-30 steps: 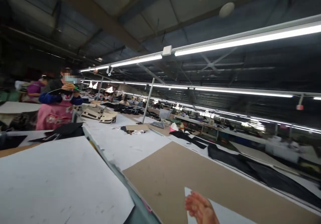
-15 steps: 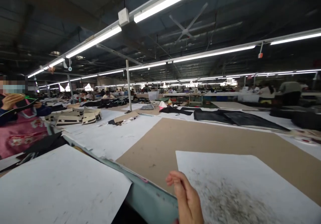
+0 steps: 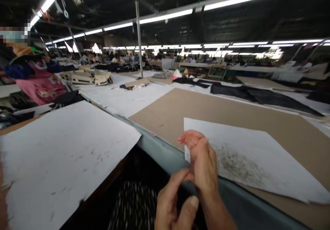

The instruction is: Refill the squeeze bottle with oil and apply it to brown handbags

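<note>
My right hand [image 3: 202, 158] is raised over the near corner of a white paper sheet [image 3: 257, 154] smudged with grey marks. I see its back, with the fingers loosely bent and nothing in them. My left hand [image 3: 171, 204] is below it, fingers curled, fingertips touching the side of my right hand and thumb drawn in. I see nothing held in it. The sheet lies on a large brown board [image 3: 206, 106] on the table. The grey-blue table edge [image 3: 157, 147] runs just beyond my hands.
Another large white sheet [image 3: 64, 147] lies on the table to my left. A person in a pink apron [image 3: 41, 85] works at far left. Black fabric [image 3: 260, 96] lies across the table at the back right. A metal pole [image 3: 139, 37] stands mid-table.
The view has tilted down and the smudged sheet has come fully into view. My right hand rose higher. My left hand came into view and touches it.
</note>
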The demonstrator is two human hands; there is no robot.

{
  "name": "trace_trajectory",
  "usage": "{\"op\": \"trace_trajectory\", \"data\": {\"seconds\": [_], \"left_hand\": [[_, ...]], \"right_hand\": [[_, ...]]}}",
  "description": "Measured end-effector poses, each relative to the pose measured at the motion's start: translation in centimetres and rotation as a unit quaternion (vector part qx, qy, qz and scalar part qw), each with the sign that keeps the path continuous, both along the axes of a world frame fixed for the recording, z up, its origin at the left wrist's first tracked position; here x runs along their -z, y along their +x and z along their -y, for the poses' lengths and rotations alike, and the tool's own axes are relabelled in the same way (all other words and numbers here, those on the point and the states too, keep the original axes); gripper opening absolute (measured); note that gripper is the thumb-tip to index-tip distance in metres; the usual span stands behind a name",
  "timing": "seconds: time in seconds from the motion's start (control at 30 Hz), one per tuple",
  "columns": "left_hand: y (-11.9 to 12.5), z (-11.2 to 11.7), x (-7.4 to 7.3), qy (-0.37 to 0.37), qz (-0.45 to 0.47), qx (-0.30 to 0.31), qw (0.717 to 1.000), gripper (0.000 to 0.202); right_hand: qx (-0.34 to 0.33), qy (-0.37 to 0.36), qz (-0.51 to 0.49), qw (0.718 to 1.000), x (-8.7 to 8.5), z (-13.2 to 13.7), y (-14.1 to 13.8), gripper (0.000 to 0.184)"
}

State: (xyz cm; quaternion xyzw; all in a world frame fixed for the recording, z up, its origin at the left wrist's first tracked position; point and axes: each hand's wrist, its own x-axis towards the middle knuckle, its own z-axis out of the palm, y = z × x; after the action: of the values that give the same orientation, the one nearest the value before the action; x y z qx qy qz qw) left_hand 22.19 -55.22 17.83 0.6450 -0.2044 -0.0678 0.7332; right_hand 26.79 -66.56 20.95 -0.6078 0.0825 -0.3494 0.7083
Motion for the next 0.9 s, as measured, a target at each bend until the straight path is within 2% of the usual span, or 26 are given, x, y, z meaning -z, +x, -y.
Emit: {"op": "trace_trajectory", "data": {"seconds": [0.13, 0.23, 0.33, 0.43, 0.5, 0.57, 0.63, 0.7, 0.73, 0.77, 0.8, 0.83, 0.9], "left_hand": [[1.0, 0.2, 1.5, -0.059, 0.06, 0.029, 0.996, 0.033], [1.8, 0.1, 1.5, -0.074, 0.071, 0.047, 0.994, 0.03], [2.3, -0.2, 1.2, -0.08, 0.07, 0.044, 0.993, 0.023], [2.9, -0.6, 1.1, -0.067, 0.053, -0.015, 0.996, 0.017], [3.6, -0.7, 1.2, -0.043, 0.04, -0.039, 0.997, 0.013], [4.3, -0.6, 1.2, -0.008, 0.042, -0.034, 0.999, 0.01], [4.7, 0.0, 1.0, 0.033, 0.096, -0.014, 0.995, 0.012], [4.6, 0.9, 1.1, 0.077, 0.2, 0.005, 0.977, 0.017], [4.4, 1.5, 1.5, 0.098, 0.254, 0.009, 0.962, 0.019], [4.2, 2.3, 2.1, 0.117, 0.302, 0.016, 0.946, 0.021], [4.1, 3.2, 3.1, 0.132, 0.33, 0.017, 0.934, 0.024], [4.1, 4.3, 4.4, 0.14, 0.351, 0.035, 0.925, 0.027], [4.1, 6.8, 7.5, 0.142, 0.393, 0.123, 0.9, 0.027]], "right_hand": [[-0.084, 0.121, 0.032, 0.989, 1.5, -0.5, 1.2, 0.052], [-0.149, 0.24, 0.021, 0.959, 2.2, -0.5, 2.4, 0.056], [-0.231, 0.394, -0.009, 0.89, 2.4, -0.2, 3.2, 0.061], [-0.309, 0.498, -0.006, 0.81, 2.8, 0.1, 3.9, 0.062], [-0.34, 0.525, 0.013, 0.78, 3.2, 0.3, 4.3, 0.062], [-0.356, 0.531, 0.028, 0.768, 3.6, 0.5, 4.7, 0.064], [-0.353, 0.508, 0.03, 0.785, 3.7, 0.6, 4.7, 0.067], [-0.322, 0.411, 0.001, 0.853, 3.5, 0.9, 4.0, 0.072], [-0.292, 0.335, -0.03, 0.895, 3.5, 1.2, 3.6, 0.075], [-0.242, 0.219, -0.074, 0.942, 3.6, 1.8, 3.1, 0.081], [-0.192, 0.163, -0.094, 0.963, 4.0, 2.8, 2.7, 0.086], [-0.133, 0.12, -0.107, 0.978, 4.7, 4.2, 2.2, 0.087], [0.01, 0.029, -0.14, 0.99, 6.6, 8.4, 0.6, 0.085]]}}
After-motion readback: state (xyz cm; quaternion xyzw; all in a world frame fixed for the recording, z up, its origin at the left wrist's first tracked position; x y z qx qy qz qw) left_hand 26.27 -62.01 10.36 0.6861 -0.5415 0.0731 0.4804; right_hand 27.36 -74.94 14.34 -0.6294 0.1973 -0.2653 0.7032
